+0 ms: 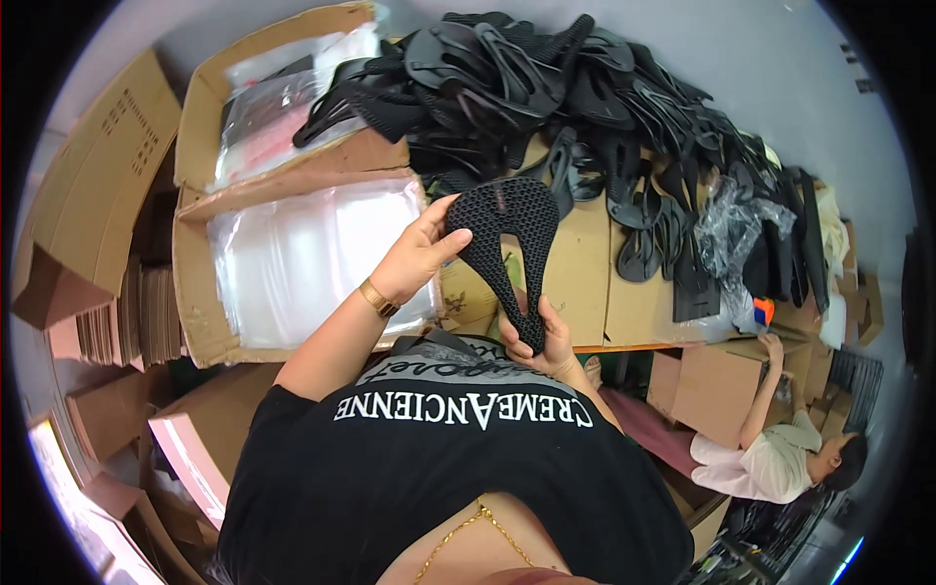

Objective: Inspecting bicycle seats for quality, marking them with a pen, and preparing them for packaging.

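A black bicycle saddle (pixel 531 207) with a honeycomb lattice top and a long central slot is held up in front of my chest, its wide end away from me. At the wide end's left edge, my left hand (pixel 429 244) grips it with the thumb on the lattice. My right hand (pixel 544 343) is closed round the narrow nose, nearest my body. Just beyond the saddle, a large heap of black saddles (pixel 487 73) covers the back of the table. The saddle's underside is hidden.
To the left, a cardboard box (pixel 195 283) holds clear plastic bags (pixel 312 258); another open box (pixel 205 127) with bags stands behind it. Crumpled clear plastic (pixel 731 229) lies at the right. A co-worker (pixel 760 448) reaches toward a carton (pixel 717 390) at the lower right.
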Motion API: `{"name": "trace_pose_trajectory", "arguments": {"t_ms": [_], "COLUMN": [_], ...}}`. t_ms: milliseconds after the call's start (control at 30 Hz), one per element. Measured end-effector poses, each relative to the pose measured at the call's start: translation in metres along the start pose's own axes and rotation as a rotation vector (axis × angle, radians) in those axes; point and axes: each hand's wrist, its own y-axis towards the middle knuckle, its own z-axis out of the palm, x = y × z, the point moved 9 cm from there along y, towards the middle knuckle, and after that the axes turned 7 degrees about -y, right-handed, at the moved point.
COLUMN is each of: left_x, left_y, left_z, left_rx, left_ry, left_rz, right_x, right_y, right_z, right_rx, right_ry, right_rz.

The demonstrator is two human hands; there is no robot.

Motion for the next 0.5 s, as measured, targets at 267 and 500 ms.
{"name": "trace_pose_trajectory", "arguments": {"t_ms": [267,500], "left_x": [-0.027,-0.039], "left_y": [-0.043,-0.053], "left_z": [0.026,0.036], "left_rx": [0.203,0.269], "left_ry": [0.191,0.359], "left_rz": [0.124,0.192], "right_x": [0.007,0.005], "right_y": [0.007,0.007], "right_z": [-0.01,-0.011], "right_rx": [-0.346,-0.417], "right_ry": [-0.8,-0.815], "right_rz": [-0.215,-0.265]}}
